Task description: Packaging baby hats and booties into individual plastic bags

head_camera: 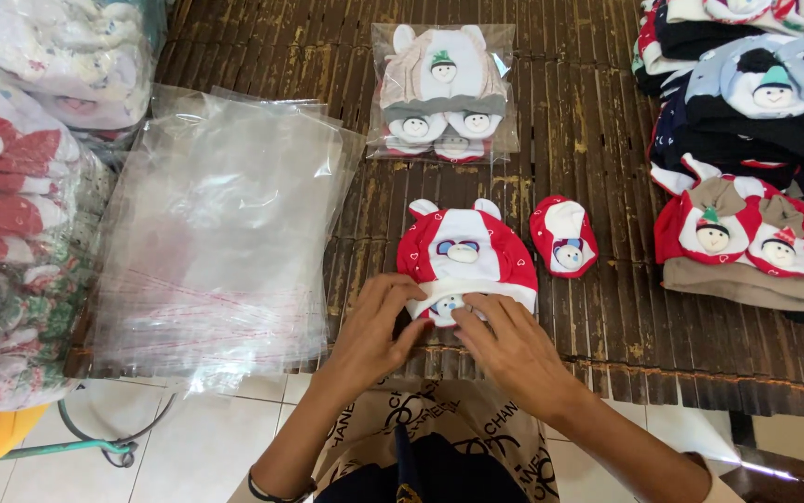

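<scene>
A red and white baby hat (465,251) with small ears and a snowman face lies on the dark slatted mat (588,112) in front of me. At its lower edge sits a small red and white piece with a face (446,305). My left hand (371,331) and my right hand (506,340) both have their fingertips on that piece and the hat's brim, pinching it between them. A matching red and white mitten (564,236) lies just right of the hat, apart from both hands.
A stack of clear plastic bags (220,233) lies to the left. A bagged beige hat set (443,91) rests at the back. Piles of hats (747,224) fill the right side, and bagged goods (11,186) the left edge. Tiled floor shows below.
</scene>
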